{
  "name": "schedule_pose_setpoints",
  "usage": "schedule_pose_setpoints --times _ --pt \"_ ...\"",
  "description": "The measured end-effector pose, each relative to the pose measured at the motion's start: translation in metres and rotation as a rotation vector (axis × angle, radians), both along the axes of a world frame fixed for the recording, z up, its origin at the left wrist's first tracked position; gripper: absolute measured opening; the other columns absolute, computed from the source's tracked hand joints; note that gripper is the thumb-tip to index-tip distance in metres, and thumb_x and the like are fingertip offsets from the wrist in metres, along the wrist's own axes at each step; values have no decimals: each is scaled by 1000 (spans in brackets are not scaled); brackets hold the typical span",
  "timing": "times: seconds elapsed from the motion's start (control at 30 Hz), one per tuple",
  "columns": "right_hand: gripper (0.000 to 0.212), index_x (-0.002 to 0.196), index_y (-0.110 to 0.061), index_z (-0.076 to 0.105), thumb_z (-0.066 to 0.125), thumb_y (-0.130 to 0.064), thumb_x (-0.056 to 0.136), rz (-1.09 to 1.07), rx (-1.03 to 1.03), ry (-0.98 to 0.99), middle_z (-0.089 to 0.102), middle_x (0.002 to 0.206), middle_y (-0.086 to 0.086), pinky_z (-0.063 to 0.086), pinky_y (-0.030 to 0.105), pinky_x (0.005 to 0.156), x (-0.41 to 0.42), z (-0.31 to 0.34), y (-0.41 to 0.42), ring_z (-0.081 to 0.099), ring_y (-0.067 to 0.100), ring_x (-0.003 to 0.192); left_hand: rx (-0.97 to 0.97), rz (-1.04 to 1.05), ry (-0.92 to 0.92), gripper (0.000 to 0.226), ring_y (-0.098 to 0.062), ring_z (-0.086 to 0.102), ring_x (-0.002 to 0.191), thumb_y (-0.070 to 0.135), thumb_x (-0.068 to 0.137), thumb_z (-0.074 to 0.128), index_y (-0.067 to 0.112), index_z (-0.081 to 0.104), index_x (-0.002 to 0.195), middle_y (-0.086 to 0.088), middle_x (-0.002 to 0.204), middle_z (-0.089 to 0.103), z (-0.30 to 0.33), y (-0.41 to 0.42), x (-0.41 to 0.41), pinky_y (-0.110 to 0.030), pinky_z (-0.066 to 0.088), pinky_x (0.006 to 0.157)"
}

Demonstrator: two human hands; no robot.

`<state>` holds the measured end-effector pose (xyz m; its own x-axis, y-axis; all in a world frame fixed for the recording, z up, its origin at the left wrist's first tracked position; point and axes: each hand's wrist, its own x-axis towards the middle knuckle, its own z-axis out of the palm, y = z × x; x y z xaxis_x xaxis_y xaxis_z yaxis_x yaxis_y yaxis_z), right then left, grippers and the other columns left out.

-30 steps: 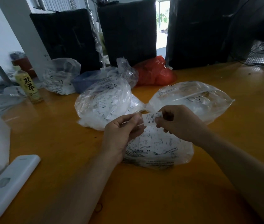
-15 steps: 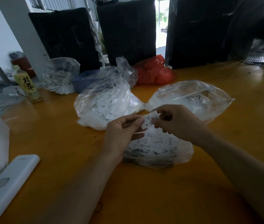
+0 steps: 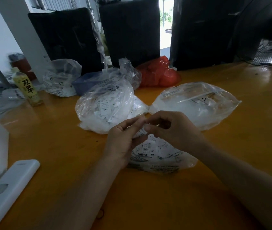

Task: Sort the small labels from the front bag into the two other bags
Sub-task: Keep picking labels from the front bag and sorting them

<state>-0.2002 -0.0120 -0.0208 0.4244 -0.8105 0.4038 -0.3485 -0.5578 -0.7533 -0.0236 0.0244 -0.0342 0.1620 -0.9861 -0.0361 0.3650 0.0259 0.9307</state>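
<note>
Three clear plastic bags lie on the orange table (image 3: pixel 165 205). The front bag (image 3: pixel 162 156) holds several small white printed labels. Behind it at the left is a fuller bag (image 3: pixel 105 107) of labels, and at the right a flatter bag (image 3: pixel 196 103). Just above the front bag my left hand (image 3: pixel 123 140) and my right hand (image 3: pixel 171 128) meet, fingertips together, pinching a small white label (image 3: pixel 141 132) that is mostly hidden between the fingers.
A white remote-like device (image 3: pixel 7 190) lies at the front left. A yellow drink bottle (image 3: pixel 27 87), another clear bag (image 3: pixel 60 78), a blue basin (image 3: pixel 88 80) and a red bag (image 3: pixel 158 73) stand further back. Black chair backs and a fan (image 3: pixel 268 39) line the far edge.
The label was held out flat between both hands; now the hands have closed in on each other and the label is tucked between the fingertips.
</note>
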Motion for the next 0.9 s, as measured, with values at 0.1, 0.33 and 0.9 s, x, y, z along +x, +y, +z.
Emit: schedule_pose_setpoints --times 0.1,0.33,0.9 --pt "12 102 -31 76 76 -29 90 -46 -33 1 69 77 -26 48 9 64 -1 -1 -2 67 -5 74 -1 8 -24 25 -17 79 92 28 78 84 16 84 101 -4 109 81 0 0 -1 -21 60 63" --pt "6 96 -32 75 71 -28 94 -168 -20 -145 74 80 -13 59 20 70 -13 6 -10 70 4 73 -346 250 -734 31 -3 74 83 16 92 79 35 73 116 12 105 79 1 2 7 -14 56 63" --pt "42 136 -27 62 57 -48 99 -616 -33 785 60 140 6 36 42 109 -70 -21 -80 48 29 131 -87 394 -1487 61 -19 28 147 48 95 24 34 69 134 -9 144 51 -3 -42 77 -33 10 105"
